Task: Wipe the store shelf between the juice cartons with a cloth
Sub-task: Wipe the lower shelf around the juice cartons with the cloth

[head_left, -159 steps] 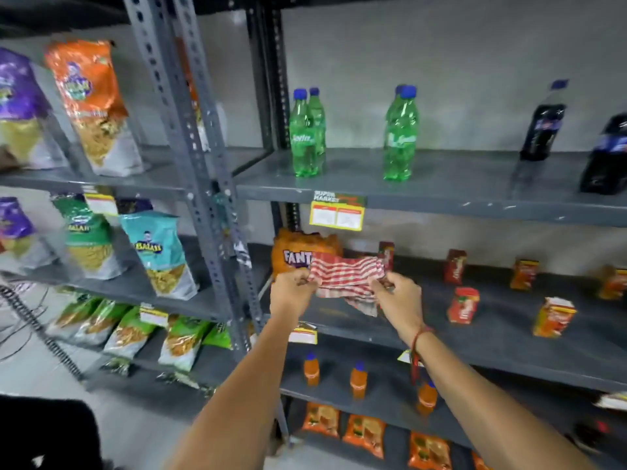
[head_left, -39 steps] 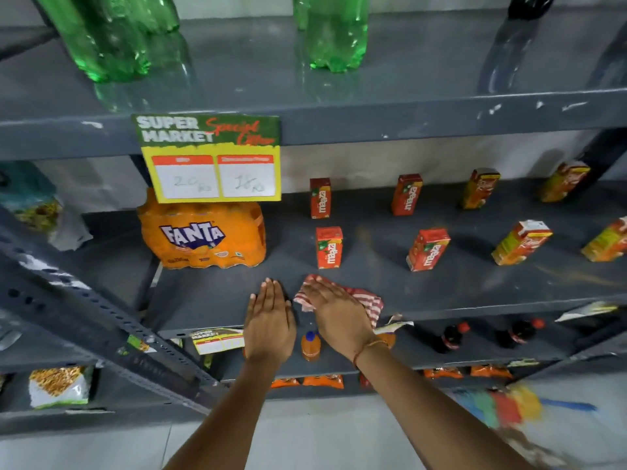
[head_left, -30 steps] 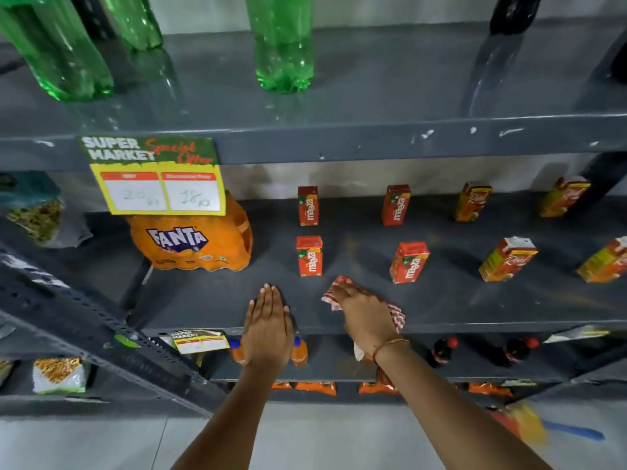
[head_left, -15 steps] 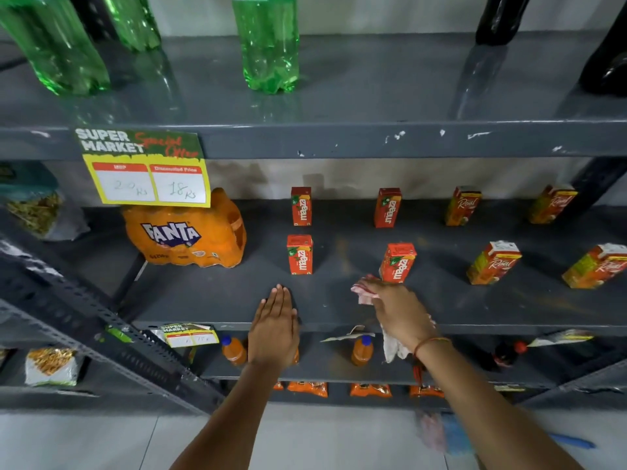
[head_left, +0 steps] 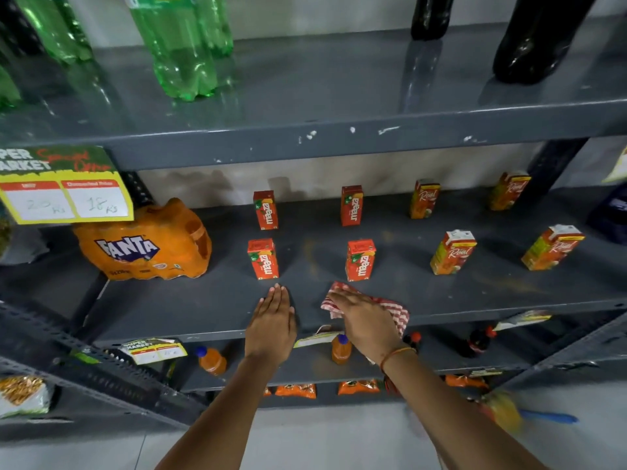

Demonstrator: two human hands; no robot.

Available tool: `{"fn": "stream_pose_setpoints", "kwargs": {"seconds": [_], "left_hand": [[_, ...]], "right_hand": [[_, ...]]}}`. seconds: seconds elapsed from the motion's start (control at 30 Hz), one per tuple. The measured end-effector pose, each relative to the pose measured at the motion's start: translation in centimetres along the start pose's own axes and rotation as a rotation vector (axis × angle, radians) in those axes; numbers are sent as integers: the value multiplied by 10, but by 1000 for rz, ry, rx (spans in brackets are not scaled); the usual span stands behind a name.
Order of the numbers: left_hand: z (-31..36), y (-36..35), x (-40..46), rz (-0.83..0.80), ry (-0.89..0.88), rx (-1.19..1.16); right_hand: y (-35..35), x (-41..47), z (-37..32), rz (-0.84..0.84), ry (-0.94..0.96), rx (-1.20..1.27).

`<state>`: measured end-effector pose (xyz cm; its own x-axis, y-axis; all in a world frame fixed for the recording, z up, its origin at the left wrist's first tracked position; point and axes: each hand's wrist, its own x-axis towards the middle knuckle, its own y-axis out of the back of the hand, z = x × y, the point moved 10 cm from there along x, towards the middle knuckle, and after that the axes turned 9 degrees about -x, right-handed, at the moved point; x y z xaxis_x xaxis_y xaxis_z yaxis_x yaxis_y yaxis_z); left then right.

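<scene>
My right hand (head_left: 364,318) lies flat on a red-and-white checked cloth (head_left: 395,308), pressing it onto the grey shelf (head_left: 203,307) near its front edge, just in front of a red Maaza carton (head_left: 359,261). My left hand (head_left: 273,317) rests flat and empty on the shelf, fingers together, just in front of another Maaza carton (head_left: 264,259). Two more Maaza cartons (head_left: 265,210) stand in the back row, and several orange Real cartons (head_left: 453,252) stand to the right.
An orange Fanta pack (head_left: 146,245) sits at the shelf's left. A yellow price tag (head_left: 64,188) hangs from the upper shelf, which carries green bottles (head_left: 179,49) and dark bottles (head_left: 539,35). Small orange bottles (head_left: 341,349) stand on the shelf below.
My right hand has slid the cloth rightward along the shelf front, from before the left Maaza carton to before the right one. My left hand has stayed flat in place.
</scene>
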<state>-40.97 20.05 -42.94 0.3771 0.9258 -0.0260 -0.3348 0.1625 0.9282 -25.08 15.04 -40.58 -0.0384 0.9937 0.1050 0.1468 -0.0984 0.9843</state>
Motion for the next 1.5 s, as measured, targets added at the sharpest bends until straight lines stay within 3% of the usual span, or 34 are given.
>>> {"fn": "stream_pose_setpoints", "kwargs": {"seconds": [0.37,0.53,0.73,0.93,1.33,1.5], "left_hand": [[55,-14,11,-63,86,-9],[82,-26,9,-61,119,52],[116,-43,6,41,161,81],[127,-44,3,193,161,72],[165,-61,-13,126,54,19],[205,-68,-9,70,-59,-20]], "right_hand": [[33,-52,136,-29,-225,-108],[55,-55,159,-42,-256,-42],[25,-41,91,22,69,-26],[13,-45,103,96,94,-56],[60,-74,202,-10,-233,-163],[67,-70,231,-175,-350,-111]]}}
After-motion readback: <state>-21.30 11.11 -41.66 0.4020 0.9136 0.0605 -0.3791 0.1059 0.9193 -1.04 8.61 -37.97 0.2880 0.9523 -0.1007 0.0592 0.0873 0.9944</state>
